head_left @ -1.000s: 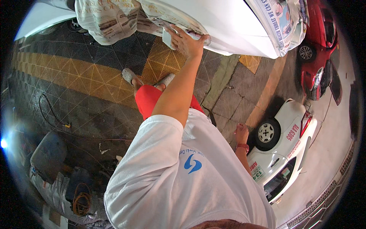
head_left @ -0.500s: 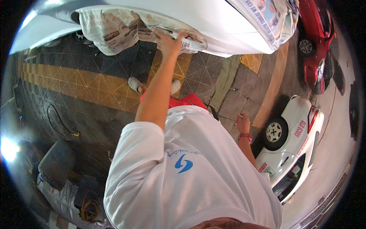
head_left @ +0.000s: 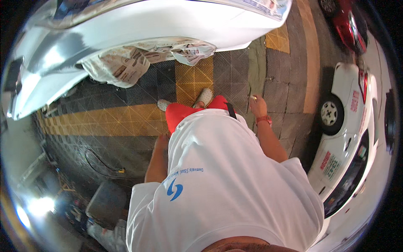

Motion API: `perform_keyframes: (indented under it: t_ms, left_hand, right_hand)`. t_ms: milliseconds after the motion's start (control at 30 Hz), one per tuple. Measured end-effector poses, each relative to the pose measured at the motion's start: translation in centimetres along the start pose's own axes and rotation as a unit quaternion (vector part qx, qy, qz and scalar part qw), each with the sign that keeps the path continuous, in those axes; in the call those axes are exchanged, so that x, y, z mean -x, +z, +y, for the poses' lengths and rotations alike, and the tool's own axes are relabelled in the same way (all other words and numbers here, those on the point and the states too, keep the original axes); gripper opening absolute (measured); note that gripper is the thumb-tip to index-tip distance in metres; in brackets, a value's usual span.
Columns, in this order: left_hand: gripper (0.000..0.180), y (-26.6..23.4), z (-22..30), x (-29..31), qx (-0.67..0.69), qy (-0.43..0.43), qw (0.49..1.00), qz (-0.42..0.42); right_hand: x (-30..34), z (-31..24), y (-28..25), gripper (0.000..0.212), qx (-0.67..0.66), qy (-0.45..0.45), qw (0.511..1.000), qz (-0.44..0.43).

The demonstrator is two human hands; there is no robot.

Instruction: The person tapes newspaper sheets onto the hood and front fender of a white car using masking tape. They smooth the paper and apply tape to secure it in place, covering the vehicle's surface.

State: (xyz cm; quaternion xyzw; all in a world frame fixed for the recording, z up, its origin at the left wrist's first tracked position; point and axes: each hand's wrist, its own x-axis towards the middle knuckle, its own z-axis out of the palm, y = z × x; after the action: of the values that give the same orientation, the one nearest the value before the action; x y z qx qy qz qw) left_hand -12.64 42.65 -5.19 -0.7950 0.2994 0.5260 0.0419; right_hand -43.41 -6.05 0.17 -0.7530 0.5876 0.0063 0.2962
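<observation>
My left hand (head_left: 162,143) hangs low beside my red shorts (head_left: 181,114), touching nothing I can make out; its fingers are blurred and partly hidden. On the other side, my right hand (head_left: 258,106) is held out past my hip with the fingers curled in. A tiny pale spot shows at its fingertips, too small to name. A red watch (head_left: 264,120) circles that wrist. Ahead of me stands a white car body (head_left: 168,23) with a dull grey patch on its left part. Crumpled newspaper (head_left: 121,66) covers the wheel arch and hangs below its rim.
A white car (head_left: 343,138) is parked on the right, with a red car (head_left: 345,27) beyond it. A dark hose (head_left: 98,161) lies on the tiled floor at left. A grey seat-like object (head_left: 108,203) and a bright lamp (head_left: 41,206) are at lower left.
My left hand has left the newspaper at the wheel arch and dropped back to my side. My right hand has shifted slightly forward, and the view has turned.
</observation>
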Motion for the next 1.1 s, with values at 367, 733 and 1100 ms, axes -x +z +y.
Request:
perform_keyframes:
  t_ms: [367,733,1100]
  left_hand:
    - [0.070,-7.7,-7.2,0.1,0.301,-0.114,0.939,0.124]
    - [0.046,-39.0,17.9,5.6,0.056,0.474,0.794,0.377]
    - [0.071,-58.3,40.9,2.2,0.545,0.404,0.734,0.019]
  right_hand:
    - [2.1,-6.4,6.3,0.067,0.021,0.008,0.999,-0.041]
    - [17.1,-4.1,10.8,0.071,-0.081,0.179,0.980,0.042]
    - [29.3,0.8,16.0,0.064,-0.204,0.378,0.900,0.078]
